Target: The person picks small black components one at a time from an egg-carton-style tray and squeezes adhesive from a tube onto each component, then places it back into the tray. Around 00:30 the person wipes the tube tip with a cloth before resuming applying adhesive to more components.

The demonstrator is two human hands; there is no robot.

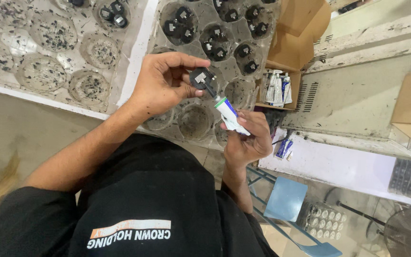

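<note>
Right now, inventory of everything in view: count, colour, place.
moulded trays: two, clear, speckled, side by side on the bench
small parts: many, black, in the right tray's wells
cardboard box: one, brown, right of the trays
spare tubes: several, white and blue, in the box
seat: one, light blue, lower right
black part: one, in left fingers
tube: one, white and blue, nozzle at the part
left hand: holds black part
right hand: holds tube

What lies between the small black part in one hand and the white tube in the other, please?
Only the tube's thin nozzle tip, reaching the black part; the head view shows nothing else there.
</note>
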